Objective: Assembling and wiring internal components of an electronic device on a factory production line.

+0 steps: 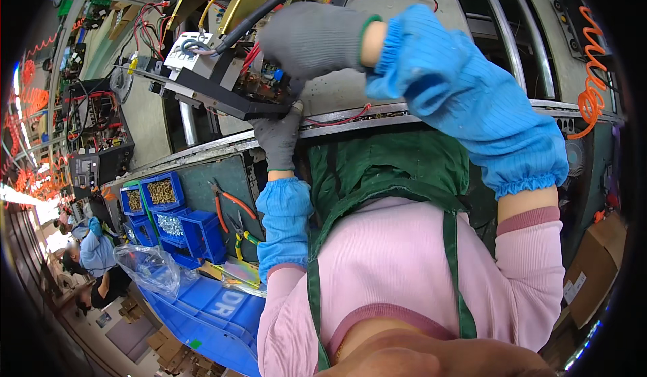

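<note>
A partly built electrical unit with a black housing (226, 97) sits tilted at the conveyor's near edge, with a circuit board, red wires and a white block (183, 54) on it. My left hand (276, 137), in a grey glove, grips the near lower corner of this housing. Over the unit's right side is my right hand (313, 40), also gloved, with its fingers curled in by the red wires. What those fingers hold is hidden. A thick black cable (259, 16) runs from the white block up past my right hand.
Blue bins (182, 232) of screws and small metal parts stand on the lower left, beside orange-handled pliers (219, 205) and yellow-green cutters (241, 235). Metal rails (502, 26) cross at upper right. A coiled orange hose (590, 104) hangs far right. Co-workers (98, 252) are far left.
</note>
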Demonstrator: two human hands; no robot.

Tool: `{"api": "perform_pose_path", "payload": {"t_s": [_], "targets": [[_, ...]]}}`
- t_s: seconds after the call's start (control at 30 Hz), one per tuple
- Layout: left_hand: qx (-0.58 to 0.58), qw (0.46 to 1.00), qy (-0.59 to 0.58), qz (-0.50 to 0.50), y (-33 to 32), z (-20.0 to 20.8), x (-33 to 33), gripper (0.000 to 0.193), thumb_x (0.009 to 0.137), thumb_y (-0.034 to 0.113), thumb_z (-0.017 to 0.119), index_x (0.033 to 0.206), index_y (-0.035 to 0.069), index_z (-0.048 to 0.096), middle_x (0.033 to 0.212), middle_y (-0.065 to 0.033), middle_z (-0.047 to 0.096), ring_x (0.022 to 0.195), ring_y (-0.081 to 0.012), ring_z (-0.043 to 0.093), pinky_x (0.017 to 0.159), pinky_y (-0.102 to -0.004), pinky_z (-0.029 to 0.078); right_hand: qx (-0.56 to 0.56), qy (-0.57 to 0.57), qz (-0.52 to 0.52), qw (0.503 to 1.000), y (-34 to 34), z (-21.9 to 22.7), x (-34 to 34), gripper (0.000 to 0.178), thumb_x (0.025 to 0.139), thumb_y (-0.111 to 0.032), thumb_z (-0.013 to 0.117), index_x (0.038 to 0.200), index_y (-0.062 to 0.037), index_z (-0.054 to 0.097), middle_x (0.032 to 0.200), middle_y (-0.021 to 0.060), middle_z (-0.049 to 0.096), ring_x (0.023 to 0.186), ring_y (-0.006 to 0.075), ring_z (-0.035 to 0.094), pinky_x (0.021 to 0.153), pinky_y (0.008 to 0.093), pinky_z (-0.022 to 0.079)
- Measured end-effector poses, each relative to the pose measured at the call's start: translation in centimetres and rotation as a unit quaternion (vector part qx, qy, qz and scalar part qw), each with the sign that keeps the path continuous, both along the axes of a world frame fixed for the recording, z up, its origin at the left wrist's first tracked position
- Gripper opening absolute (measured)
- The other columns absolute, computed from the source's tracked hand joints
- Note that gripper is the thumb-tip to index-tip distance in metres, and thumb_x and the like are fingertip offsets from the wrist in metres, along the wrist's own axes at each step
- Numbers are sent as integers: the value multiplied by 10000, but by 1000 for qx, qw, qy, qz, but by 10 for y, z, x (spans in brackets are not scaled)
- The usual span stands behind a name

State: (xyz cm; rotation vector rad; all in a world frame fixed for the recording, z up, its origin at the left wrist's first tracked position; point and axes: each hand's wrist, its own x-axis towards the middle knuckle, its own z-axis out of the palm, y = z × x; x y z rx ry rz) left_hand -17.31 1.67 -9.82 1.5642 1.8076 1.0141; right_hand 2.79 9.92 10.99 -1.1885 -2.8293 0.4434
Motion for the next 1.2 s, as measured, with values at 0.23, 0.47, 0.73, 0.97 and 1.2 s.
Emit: {"api": "perform_pose_path", "payload": {"t_s": [0.23,0.47,0.73,0.97,1.2], "targets": [[-46,998,38,7,5,3,2,649,692,329,824,1190,-4,575,1205,-157,612,1121,-301,568,1013,-366,381,0,7,14,1000,-5,16,-12,210,728,-112,707,923,-33,718,848,158,693,804,316,692,702,408,568],[-38,994,-104,25,-1,16,10,743,704,198,844,1259,-36,409,1211,-146,602,1126,-232,571,987,-342,427,-3,51,-38,998,-11,-6,10,217,705,-150,723,884,-27,731,820,176,696,788,323,697,727,416,561],[-10,992,-124,10,2,-1,4,782,715,313,827,1288,-43,430,1264,-150,576,1184,-258,534,1047,-347,374,55,49,-68,995,-22,-18,23,151,800,-168,655,884,-55,713,798,164,675,781,318,681,732,410,550],[-24,1000,-1,20,5,5,6,818,690,239,856,1285,-55,379,1254,-166,557,1138,-242,540,1019,-348,397,31,154,-192,969,-31,-63,43,203,860,-224,614,996,-97,697,836,143,679,790,318,666,726,416,531],[-44,990,-127,45,1,11,12,881,681,211,871,1312,-54,316,1236,-164,562,1106,-245,562,1000,-349,417,-38,294,-239,925,-55,-87,47,216,876,-258,592,990,-113,704,869,125,691,823,309,666,758,418,528]]}}
